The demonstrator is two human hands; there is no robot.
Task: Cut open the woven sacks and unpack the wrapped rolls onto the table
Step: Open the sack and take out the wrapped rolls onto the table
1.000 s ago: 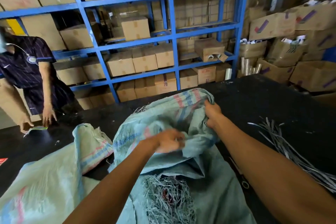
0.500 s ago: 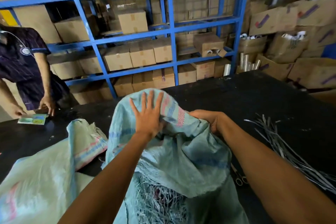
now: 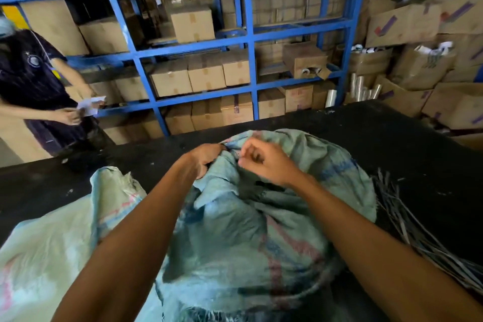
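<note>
A bulging green woven sack with red and blue stripes lies in front of me on the black table. My left hand grips a bunched fold of the sack at its far top. My right hand is right beside it, fingers curled and pinching the same gathered cloth. A second, paler woven sack lies flat at the left, touching the first. No wrapped rolls show; the sack's contents are hidden.
A bundle of cut grey straps lies on the table at the right. A person in a dark shirt stands at the far left holding a paper. Blue shelving with cardboard boxes fills the back; more boxes pile at the right.
My left hand went from lying flat and open on the sack to gripping its top. My right hand moved left to meet it. The sack's frayed opening is out of view now.
</note>
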